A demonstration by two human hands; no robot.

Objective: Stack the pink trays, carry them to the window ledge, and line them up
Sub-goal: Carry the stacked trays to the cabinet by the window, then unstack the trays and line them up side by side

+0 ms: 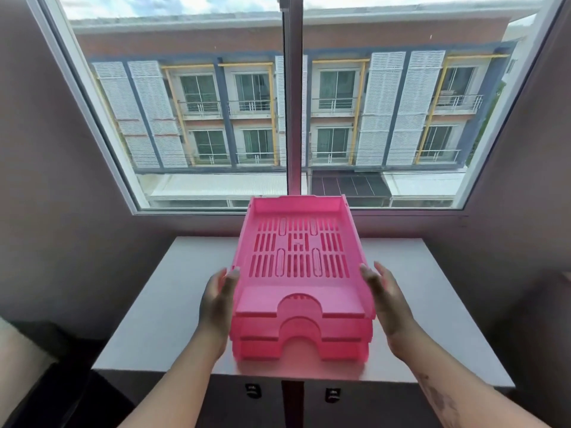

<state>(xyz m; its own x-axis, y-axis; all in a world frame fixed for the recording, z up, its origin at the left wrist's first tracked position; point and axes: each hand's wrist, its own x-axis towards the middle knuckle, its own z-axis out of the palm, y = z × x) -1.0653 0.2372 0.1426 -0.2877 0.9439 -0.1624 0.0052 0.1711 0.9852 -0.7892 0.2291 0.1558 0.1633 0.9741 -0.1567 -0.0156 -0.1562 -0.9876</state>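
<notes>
Three pink slotted trays (297, 251) are nested in one stack, their arched front cut-outs facing me. The stack sits low over the white window ledge (154, 307), near its front edge, and casts a pink reflection on it; whether it rests on the ledge I cannot tell. My left hand (216, 304) presses flat on the stack's left side with the thumb on the top rim. On the opposite side my right hand (390, 304) holds the right wall, fingers stretched forward. The lower two trays show only at their front lips.
A large window (200, 118) with a central upright post (293, 118) stands right behind the ledge. Dark walls close in on both sides. Below the ledge's front edge are cabinet fronts with two small handles (253, 390). Bare ledge surface lies left and right of the stack.
</notes>
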